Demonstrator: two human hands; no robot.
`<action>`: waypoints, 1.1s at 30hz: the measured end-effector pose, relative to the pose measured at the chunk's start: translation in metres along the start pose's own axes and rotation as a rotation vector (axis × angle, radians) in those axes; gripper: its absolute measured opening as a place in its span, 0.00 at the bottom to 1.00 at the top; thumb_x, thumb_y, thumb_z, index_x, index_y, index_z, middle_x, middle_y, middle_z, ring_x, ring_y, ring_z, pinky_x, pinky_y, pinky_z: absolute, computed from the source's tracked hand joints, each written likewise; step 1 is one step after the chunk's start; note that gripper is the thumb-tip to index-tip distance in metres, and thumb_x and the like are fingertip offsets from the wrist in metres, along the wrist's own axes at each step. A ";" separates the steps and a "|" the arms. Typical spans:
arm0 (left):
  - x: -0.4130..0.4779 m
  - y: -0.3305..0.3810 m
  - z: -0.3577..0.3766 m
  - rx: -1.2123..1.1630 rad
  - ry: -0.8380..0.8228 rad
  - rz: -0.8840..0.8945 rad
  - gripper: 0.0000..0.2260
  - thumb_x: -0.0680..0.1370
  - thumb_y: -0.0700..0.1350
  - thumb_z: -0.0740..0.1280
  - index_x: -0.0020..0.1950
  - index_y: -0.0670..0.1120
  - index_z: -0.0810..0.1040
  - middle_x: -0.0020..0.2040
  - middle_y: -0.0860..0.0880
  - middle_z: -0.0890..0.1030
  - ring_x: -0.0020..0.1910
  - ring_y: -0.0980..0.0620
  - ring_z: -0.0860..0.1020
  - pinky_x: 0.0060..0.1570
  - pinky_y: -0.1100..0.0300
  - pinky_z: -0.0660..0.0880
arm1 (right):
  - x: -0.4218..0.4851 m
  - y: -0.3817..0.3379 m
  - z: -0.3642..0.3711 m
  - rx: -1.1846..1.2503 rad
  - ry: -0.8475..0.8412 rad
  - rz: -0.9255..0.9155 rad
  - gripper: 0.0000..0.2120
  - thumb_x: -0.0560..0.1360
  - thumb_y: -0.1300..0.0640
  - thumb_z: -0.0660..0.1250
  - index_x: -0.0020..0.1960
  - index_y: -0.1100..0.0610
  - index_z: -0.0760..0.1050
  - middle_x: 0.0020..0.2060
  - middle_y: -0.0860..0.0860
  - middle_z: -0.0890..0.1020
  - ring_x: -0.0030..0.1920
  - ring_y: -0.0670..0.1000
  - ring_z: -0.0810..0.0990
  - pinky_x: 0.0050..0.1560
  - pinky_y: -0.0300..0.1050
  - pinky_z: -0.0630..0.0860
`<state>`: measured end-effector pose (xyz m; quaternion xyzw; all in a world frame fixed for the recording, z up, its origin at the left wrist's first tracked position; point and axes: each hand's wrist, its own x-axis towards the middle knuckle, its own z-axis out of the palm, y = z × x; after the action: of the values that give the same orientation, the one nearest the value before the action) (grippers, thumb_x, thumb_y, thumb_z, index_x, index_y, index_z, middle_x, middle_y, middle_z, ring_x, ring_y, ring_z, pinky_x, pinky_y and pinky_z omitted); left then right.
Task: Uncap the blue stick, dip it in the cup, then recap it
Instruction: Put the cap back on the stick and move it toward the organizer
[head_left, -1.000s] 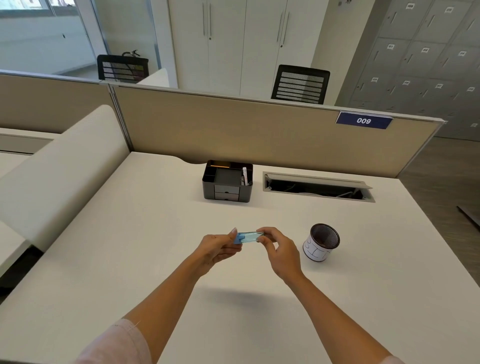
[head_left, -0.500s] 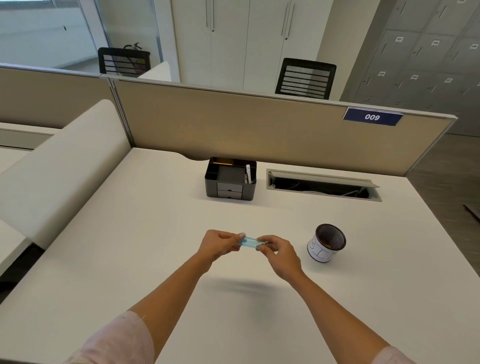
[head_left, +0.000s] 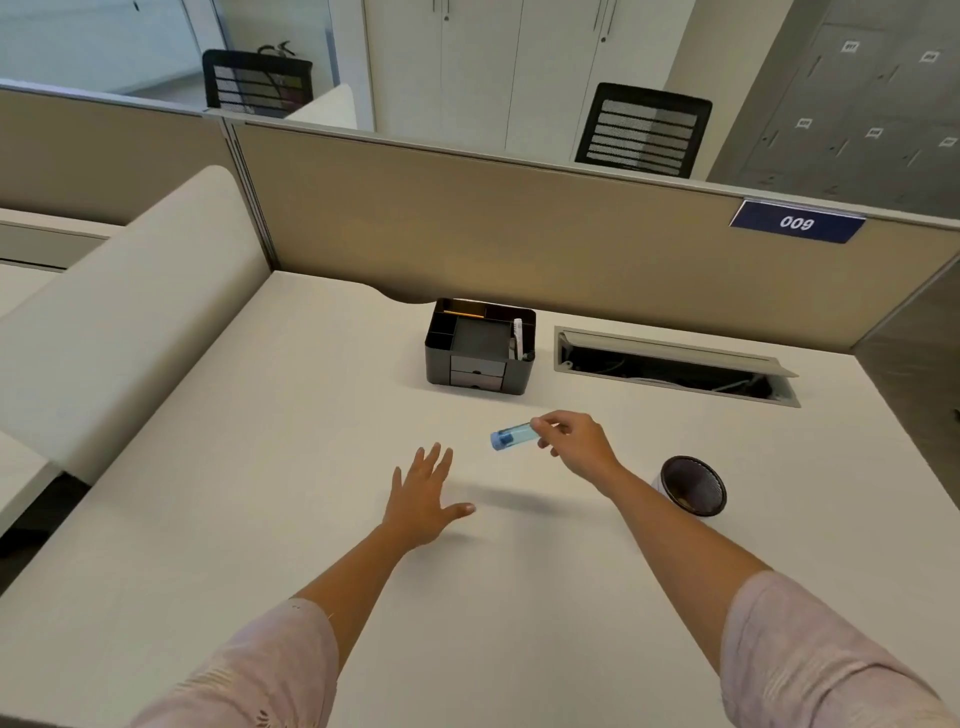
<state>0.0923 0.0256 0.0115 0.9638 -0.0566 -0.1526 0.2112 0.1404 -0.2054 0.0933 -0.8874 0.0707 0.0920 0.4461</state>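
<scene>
Blue stick pinched by one end in right hand, held level above desk, cap apparently on; left hand spread flat, empty; cup near right forearm; advisable to set stick down gently, away from cup.

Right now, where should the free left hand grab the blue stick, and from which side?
Grip the blue stick at its darker free end, coming from the left. The right hand pinches the other end and holds it roughly level above the desk, so that end points toward the open left hand with nothing around it.
</scene>
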 end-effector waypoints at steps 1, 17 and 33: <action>0.003 -0.003 0.001 0.045 -0.024 0.014 0.41 0.76 0.66 0.60 0.79 0.50 0.44 0.80 0.48 0.43 0.79 0.46 0.41 0.75 0.43 0.42 | 0.008 -0.006 0.000 -0.011 0.021 -0.010 0.09 0.76 0.45 0.65 0.50 0.49 0.80 0.40 0.49 0.84 0.42 0.52 0.80 0.44 0.50 0.77; 0.038 -0.036 0.014 0.252 -0.228 0.029 0.44 0.73 0.69 0.61 0.78 0.56 0.38 0.80 0.52 0.38 0.78 0.48 0.40 0.75 0.42 0.39 | 0.127 -0.072 0.033 -0.133 0.290 -0.021 0.10 0.76 0.50 0.66 0.57 0.50 0.75 0.48 0.52 0.83 0.44 0.51 0.80 0.35 0.40 0.68; 0.043 -0.040 0.015 0.186 -0.223 0.017 0.45 0.71 0.68 0.64 0.78 0.59 0.41 0.80 0.56 0.39 0.79 0.50 0.41 0.74 0.43 0.38 | 0.152 -0.052 0.053 -0.777 0.293 -0.382 0.15 0.78 0.60 0.64 0.63 0.49 0.77 0.59 0.53 0.81 0.56 0.55 0.78 0.56 0.52 0.66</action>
<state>0.1301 0.0488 -0.0302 0.9558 -0.1019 -0.2508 0.1146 0.2937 -0.1388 0.0689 -0.9897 -0.0715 -0.0987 0.0745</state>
